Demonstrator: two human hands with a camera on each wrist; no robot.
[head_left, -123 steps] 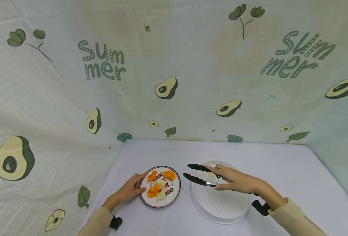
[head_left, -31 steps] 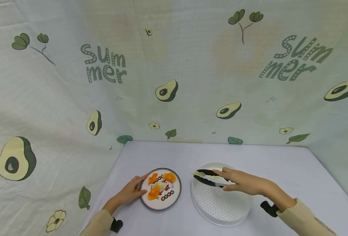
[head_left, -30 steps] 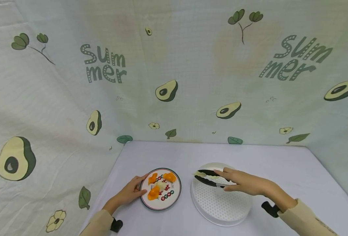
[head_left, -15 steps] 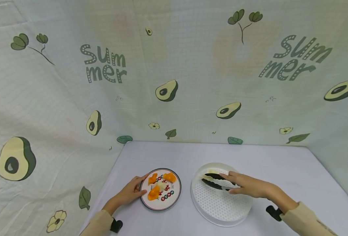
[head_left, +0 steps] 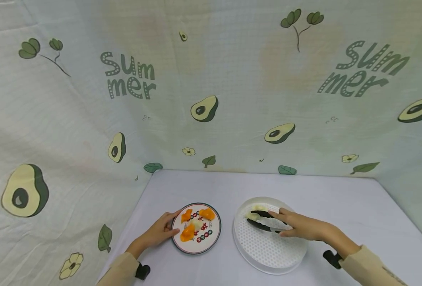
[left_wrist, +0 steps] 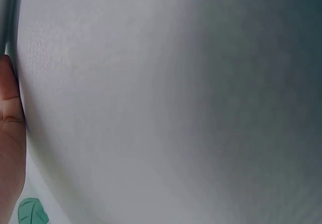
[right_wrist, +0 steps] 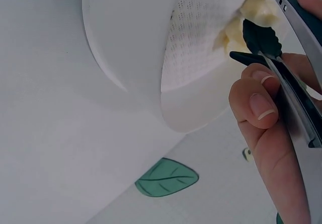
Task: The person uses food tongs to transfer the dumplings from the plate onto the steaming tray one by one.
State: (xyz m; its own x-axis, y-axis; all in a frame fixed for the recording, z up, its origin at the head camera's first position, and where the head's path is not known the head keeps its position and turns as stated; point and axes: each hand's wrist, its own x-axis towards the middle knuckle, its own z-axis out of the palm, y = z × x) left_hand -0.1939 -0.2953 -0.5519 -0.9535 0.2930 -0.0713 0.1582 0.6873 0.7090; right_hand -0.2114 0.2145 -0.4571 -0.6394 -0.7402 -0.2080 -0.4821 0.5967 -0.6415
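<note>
My right hand point(head_left: 300, 226) holds black-tipped metal tongs point(head_left: 258, 225), also seen in the right wrist view, low over a round white perforated tray point(head_left: 268, 256). The tongs' arms stand apart, their tips right at two pale yellow, dumpling-like pieces point(right_wrist: 257, 10) near the tray's far left side. At the left, my left hand point(head_left: 159, 232) grips the edge of a patterned round plate point(head_left: 193, 248), thumb over the rim. Three orange pieces point(head_left: 187, 233) and a pale piece point(head_left: 197, 223) lie on that plate. In the left wrist view only part of the hand point(left_wrist: 11, 133) shows.
Plate and tray stand side by side on a white tabletop point(head_left: 339, 206). Hanging cloth point(head_left: 232, 79) printed with avocados and leaves closes off the back and both sides. A dark wrist device point(head_left: 331, 259) sits by the right sleeve.
One pale piece has left the plate. The tongs carried it over the tray's left edge, moved right, and now stand spread beside it in the tray. The left hand stays on the plate.
</note>
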